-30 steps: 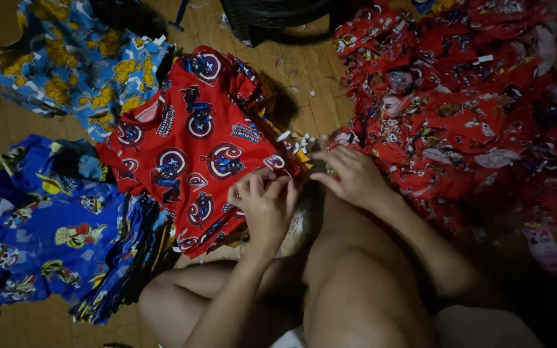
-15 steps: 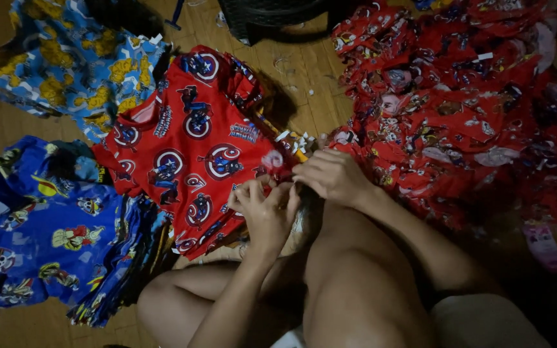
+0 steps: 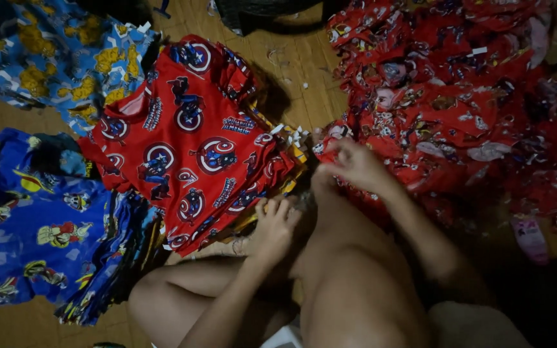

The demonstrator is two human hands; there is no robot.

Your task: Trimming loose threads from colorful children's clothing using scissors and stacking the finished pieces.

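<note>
A stack of red printed garments (image 3: 188,142) lies on the wooden floor ahead of my knees. My left hand (image 3: 273,225) rests at the near edge of that stack, fingers curled, beside my raised knee. My right hand (image 3: 356,164) is blurred with motion, fingers pinched at the left edge of a big loose heap of red printed cloth (image 3: 459,103). Whether it pinches a piece of that cloth I cannot make out. My bare legs fill the lower middle of the view.
A stack of blue printed garments (image 3: 40,225) lies at the left. A blue and yellow printed pile (image 3: 59,58) sits at the top left. Small white scraps (image 3: 294,135) dot the wooden floor (image 3: 298,71). A dark object (image 3: 259,9) stands at the top.
My right hand has moved up and right, from beside my left hand to the edge of the loose red heap. My left hand has dropped lower by the knee. The view has shifted.
</note>
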